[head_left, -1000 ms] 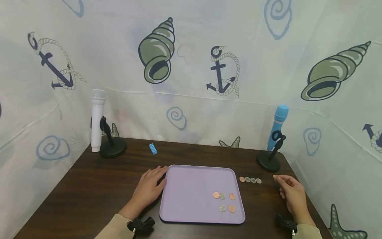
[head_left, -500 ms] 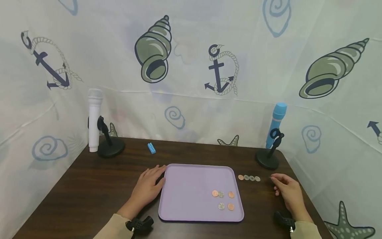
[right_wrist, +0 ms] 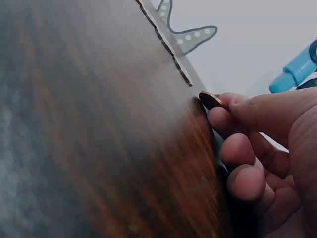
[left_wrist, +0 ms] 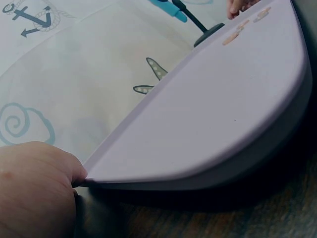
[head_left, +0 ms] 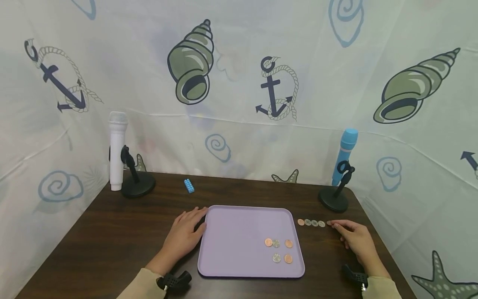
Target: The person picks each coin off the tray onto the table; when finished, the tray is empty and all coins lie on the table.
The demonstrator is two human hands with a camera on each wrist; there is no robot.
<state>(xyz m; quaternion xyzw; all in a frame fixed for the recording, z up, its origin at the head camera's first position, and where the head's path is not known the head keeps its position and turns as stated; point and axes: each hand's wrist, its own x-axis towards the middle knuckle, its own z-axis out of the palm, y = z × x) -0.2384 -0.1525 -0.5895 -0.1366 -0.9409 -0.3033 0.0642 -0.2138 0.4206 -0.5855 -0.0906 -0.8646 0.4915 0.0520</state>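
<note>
My right hand (head_left: 354, 238) pinches a copper-coloured coin (right_wrist: 210, 100) between thumb and forefinger, tilted in the right wrist view. The coin is at the right end of a row of coins (head_left: 315, 223) on the dark table, with a small gap between. The row has one copper coin at its left end and silver ones after it. My left hand (head_left: 185, 232) lies with fingers extended at the left edge of a light purple tray (head_left: 231, 241), fingertips and thumb at its rim. On the tray's right part lie several copper and silver coins (head_left: 276, 258).
A white microphone (head_left: 118, 151) leans on a black stand (head_left: 138, 185) at the back left. At the back right, a blue microphone (head_left: 344, 155) sits in another black stand (head_left: 333, 199). A small blue toy brick (head_left: 189, 185) lies behind the tray. A patterned cloth (head_left: 239, 95) hangs behind the table.
My right hand has moved left with the copper coin, bringing it close to the row's right end. The left hand stays at the tray. The head view has shifted slightly.
</note>
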